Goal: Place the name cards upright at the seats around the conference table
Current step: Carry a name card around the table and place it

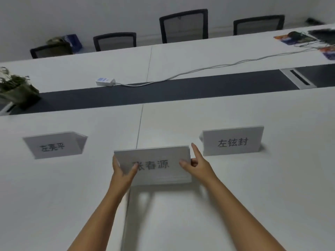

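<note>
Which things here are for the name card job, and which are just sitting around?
For the job:
- middle name card, held by left hand and right hand
- left name card
- right name card
- conference table

Just sitting around:
- power strip
- plant
- papers

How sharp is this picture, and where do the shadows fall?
Head view: soft overall; the left card blurs most, the right card reads clearly. The held card casts a faint shadow toward the camera on the table. Wide-angle lens tilts the chairs.
</note>
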A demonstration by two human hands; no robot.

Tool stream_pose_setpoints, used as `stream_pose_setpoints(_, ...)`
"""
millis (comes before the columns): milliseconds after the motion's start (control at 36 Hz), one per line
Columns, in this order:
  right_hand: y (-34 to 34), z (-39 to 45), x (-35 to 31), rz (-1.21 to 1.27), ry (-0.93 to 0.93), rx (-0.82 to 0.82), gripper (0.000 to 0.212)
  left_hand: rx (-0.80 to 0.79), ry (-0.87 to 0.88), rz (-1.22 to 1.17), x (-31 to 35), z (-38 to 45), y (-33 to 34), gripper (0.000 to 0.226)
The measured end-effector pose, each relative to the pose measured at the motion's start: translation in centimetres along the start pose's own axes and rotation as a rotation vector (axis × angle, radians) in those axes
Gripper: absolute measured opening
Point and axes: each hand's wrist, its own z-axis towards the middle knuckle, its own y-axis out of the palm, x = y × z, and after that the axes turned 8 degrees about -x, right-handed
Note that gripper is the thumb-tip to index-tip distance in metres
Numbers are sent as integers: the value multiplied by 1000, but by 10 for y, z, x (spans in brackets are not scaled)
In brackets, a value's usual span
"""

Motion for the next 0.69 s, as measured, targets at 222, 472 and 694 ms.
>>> stream_pose_setpoints(222, 34, -29, -1, 191, 17, 204, 71, -238, 99, 110, -15, -2, -31, 60)
stream_pose_setpoints(472, 99, -155, 16, 394, -36, 595, 66, -391, 347, 207, -17, -49, -45, 55)
stream_pose_setpoints(694, 80, -307, -18, 348, -249, 1042, 72, -673, 604, 85, 55, -135, 16, 61)
